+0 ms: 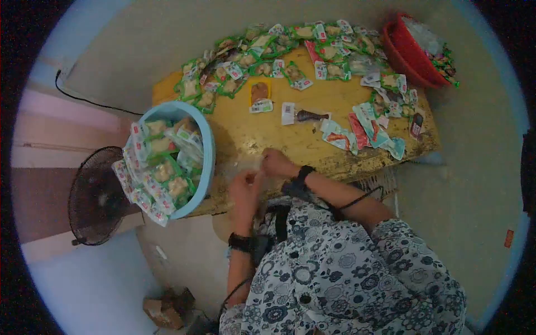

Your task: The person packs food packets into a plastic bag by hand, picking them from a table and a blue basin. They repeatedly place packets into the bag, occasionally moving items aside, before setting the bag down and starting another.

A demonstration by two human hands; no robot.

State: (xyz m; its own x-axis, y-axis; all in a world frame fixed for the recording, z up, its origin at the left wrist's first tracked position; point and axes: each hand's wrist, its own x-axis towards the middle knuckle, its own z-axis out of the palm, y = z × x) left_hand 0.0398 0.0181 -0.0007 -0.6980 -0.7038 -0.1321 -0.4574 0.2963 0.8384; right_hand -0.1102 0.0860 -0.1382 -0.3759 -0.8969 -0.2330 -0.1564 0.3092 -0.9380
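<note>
Close together at the table's near edge, my left hand (244,188) and my right hand (277,163) both have their fingers closed. Between them shows a pale, see-through piece of thin plastic (252,162), pinched by the fingers; its full shape is blurred. Just left of my left hand stands a light blue basin (207,153), heaped with green-and-clear food packets (164,170). Beyond my hands lie a yellow packet (259,94) with brown food and a clear packet with a dark drumstick-shaped piece (310,115).
Many green packets (262,68) spread along the back of the yellow table (234,123). Light blue and red packets (363,131) lie at the right. Red basins (410,56) sit at the back right corner. A black fan (97,195) stands left; a cardboard box (164,310) is on the floor.
</note>
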